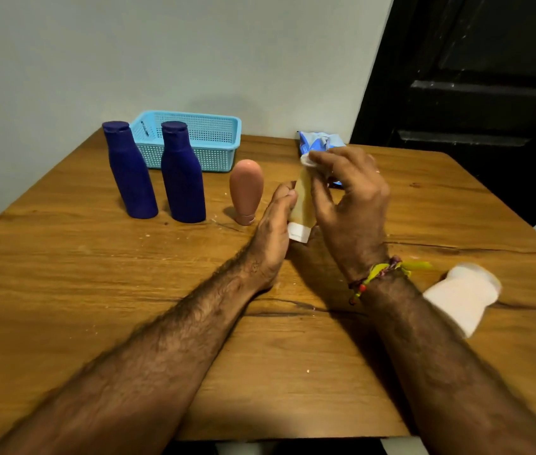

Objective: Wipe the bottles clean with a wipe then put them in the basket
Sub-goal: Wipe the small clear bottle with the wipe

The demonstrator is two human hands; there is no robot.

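The left hand (276, 218) grips a pale yellow plastic tube with a white cap (302, 205) low on its body, cap end down, just above the wooden table (96, 290), while the right hand (348, 198) pinches a white wipe (309, 159) over the tube's top end. Both hands are closed on their things and almost touching. To do this pass well, I'd say the left hand should hold the tube steady and turn it bit by bit, while the right draws the wipe down the full length, cap included, so no side is missed. Squeezing too hard could crumple the soft tube. Waiting further back stand 2 dark blue plastic bottles with flip caps (132, 172) and a small peach-coloured tube standing on its cap (246, 192), all upright and apart from each other. Behind them sits the light blue perforated plastic basket (220, 149), against the wall; no bottle is in it yet, though a thin dark thing, perhaps a pen, leans inside its left end. A blue wipe packet (316, 142) lies just behind the right hand, and a white plastic bottle (463, 297) sits by the right forearm.
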